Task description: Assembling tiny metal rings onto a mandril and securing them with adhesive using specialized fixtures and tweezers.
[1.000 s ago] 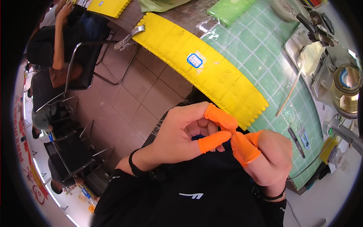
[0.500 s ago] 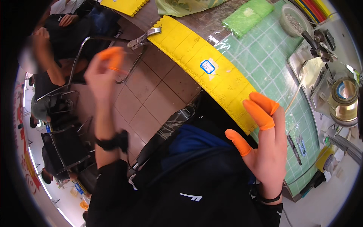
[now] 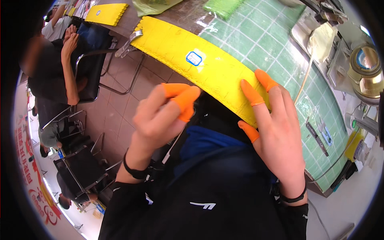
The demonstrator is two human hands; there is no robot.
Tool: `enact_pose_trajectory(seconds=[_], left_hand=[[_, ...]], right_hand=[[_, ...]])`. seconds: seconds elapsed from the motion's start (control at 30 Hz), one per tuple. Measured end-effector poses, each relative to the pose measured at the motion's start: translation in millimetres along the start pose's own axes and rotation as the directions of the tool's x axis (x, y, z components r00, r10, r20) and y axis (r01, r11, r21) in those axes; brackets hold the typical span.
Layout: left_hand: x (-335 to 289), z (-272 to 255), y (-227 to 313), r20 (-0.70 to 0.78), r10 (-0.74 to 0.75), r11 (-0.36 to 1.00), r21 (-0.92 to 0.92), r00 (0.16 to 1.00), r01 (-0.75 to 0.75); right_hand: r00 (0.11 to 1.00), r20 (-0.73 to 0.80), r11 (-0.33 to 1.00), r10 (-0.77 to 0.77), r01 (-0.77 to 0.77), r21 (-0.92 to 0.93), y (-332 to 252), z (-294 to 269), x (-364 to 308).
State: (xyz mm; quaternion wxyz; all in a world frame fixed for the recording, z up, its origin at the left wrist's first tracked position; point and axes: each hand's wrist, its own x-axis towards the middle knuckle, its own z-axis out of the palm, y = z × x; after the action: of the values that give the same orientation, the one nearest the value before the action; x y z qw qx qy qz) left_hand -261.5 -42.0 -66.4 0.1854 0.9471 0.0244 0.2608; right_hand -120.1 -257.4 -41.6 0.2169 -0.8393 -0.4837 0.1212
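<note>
A long yellow strip (image 3: 214, 74) with a blue-edged label (image 3: 194, 59) and notched end lies along the table's near edge. A metal clip (image 3: 130, 42) grips its far left end. My right hand (image 3: 276, 124) rests open on the strip's near right end, fingers spread, with orange finger covers on thumb and two fingers. Just off the strip's near edge, my left hand (image 3: 164, 118) is closed in a pinch, in the same orange covers. What sits between its fingertips, if anything, is too small or hidden to make out.
A green gridded mat (image 3: 276, 36) covers the table. On it lie tweezers (image 3: 317, 139) and a thin wooden stick (image 3: 306, 80). Metal cans (image 3: 365, 60) stand at right. Beyond are a green packet (image 3: 224, 8), another yellow strip (image 3: 106, 14), chairs (image 3: 82, 168) and seated people.
My left hand has come in from the far left to the strip's near edge, fingers pinched. My right hand has lowered onto the strip. The whole view has shifted.
</note>
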Motion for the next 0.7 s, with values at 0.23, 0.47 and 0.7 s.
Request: enact_pose_trajectory(seconds=[0.23,0.47,0.7], left_hand=[[3.6,28.0,5.7,-0.049,-0.045,0.993,-0.109,0.998,0.040],[3.2,22.3,18.0,0.047,-0.318,0.934,-0.159,0.947,0.321],[-10.2,35.2,10.6,-0.049,-0.109,0.994,0.004,0.993,0.109]], right_hand=[[0.998,-0.065,0.998,0.017,-0.013,0.061,10.5,8.7,-5.8],[0.999,-0.040,0.994,0.014,-0.010,0.105,12.8,5.8,-3.9],[0.999,-0.042,0.994,0.012,-0.007,0.110,10.8,3.4,-3.0]])
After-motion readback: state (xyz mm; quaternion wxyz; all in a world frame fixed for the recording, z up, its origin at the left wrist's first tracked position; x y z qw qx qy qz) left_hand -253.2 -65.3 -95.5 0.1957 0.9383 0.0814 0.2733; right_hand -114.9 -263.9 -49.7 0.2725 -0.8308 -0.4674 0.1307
